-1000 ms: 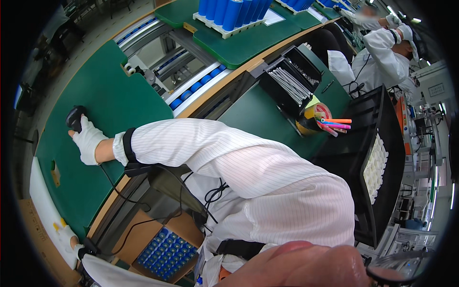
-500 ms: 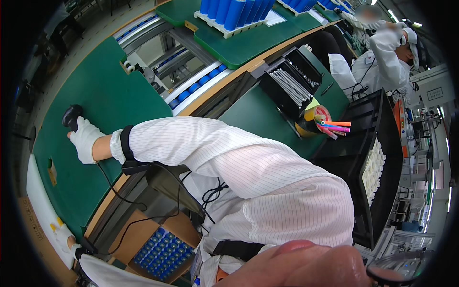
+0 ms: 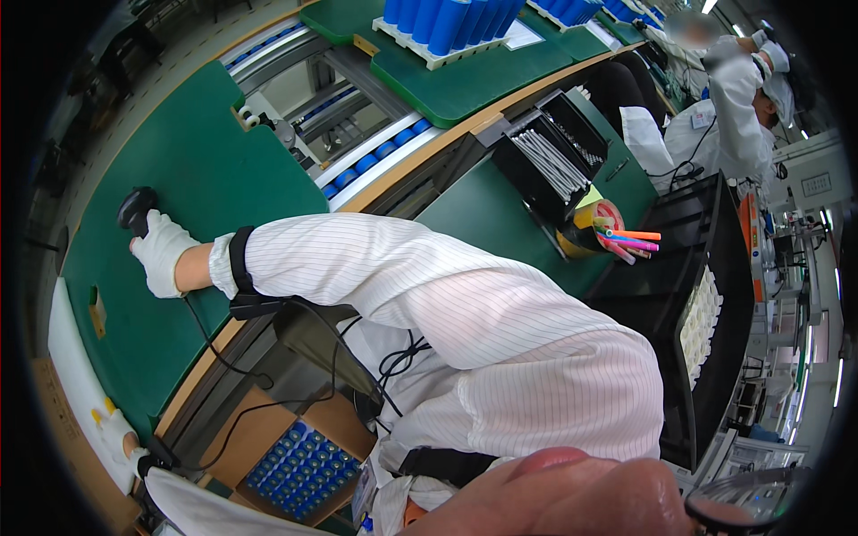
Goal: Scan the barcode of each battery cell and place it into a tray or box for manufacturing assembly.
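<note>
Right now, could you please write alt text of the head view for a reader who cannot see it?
A gloved hand on a white striped sleeve reaches far across a green bench mat and grips a small black device. Behind lie blue cylinders in a tray, a black bin of thin rods, and a cup of coloured pens.

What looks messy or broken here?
Nothing looks spilled or broken. Only the coloured pens splay sideways out of their yellow cup, and a black cable from the wrist strap hangs loose below the green bench.
</note>
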The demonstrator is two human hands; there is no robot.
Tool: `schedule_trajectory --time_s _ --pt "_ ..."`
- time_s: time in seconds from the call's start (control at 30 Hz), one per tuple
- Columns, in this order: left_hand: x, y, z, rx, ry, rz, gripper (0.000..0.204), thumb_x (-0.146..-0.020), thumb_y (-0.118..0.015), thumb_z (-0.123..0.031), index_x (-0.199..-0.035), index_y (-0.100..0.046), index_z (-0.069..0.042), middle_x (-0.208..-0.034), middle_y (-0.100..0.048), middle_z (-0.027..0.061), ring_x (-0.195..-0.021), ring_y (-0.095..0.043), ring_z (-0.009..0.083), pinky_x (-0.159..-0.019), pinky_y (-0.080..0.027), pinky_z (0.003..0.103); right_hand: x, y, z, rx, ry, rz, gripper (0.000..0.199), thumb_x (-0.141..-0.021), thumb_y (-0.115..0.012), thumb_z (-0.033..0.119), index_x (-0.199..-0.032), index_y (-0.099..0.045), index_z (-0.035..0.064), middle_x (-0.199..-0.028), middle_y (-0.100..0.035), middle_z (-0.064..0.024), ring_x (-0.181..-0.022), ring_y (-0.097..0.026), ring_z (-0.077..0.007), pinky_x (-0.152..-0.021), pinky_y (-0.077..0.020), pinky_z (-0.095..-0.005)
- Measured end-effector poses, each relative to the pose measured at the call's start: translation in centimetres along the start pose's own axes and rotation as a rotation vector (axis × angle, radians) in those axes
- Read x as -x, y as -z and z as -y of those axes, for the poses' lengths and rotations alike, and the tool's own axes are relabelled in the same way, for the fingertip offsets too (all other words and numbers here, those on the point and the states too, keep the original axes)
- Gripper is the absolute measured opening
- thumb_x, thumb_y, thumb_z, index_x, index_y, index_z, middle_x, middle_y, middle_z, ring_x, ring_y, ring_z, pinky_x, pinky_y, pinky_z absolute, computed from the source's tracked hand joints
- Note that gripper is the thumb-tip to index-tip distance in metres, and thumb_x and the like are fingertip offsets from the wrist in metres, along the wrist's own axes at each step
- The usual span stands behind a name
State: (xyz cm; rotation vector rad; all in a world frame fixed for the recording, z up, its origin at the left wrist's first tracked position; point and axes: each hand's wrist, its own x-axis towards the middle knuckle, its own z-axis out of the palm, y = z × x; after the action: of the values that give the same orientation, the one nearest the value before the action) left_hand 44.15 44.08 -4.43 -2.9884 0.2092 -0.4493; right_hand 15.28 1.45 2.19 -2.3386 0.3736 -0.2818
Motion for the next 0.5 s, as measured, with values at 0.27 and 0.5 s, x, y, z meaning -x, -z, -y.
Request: schedule_trajectory --time_s 0.27,0.5 --pt "1.3 1.8 -1.7 -0.128 0.042 0.015 0.064 -0.092 -0.051 -0.049 -0.145 -0.047 -0.014 -0.133 -0.058 0.0198 -0.114 -0.059 0.0412 -0.091 -0.048 0.049 0.4 0.1 0.2 -0.016 0.025 -0.072 0.048 -0.075 -0.063 0.012 -0.122 -0.06 0.0004 -0.132 -0.039 -0.0336 -0.12 -0.048 -0.0454 -0.101 -0.0457 -0.0452" --pt "3.5 5.1 -3.8 -0.17 0.128 0.088 0.063 -0.091 -0.052 -0.049 -0.143 -0.049 -0.015 -0.134 -0.058 0.0168 -0.116 -0.059 0.0387 -0.093 -0.048 0.049 0.5 0.3 0.5 0.045 0.007 -0.047 0.048 -0.082 -0.059 0.014 -0.129 -0.055 0.0046 -0.129 -0.041 -0.03 -0.118 -0.05 -0.0447 -0.098 -0.0476 -0.0447"
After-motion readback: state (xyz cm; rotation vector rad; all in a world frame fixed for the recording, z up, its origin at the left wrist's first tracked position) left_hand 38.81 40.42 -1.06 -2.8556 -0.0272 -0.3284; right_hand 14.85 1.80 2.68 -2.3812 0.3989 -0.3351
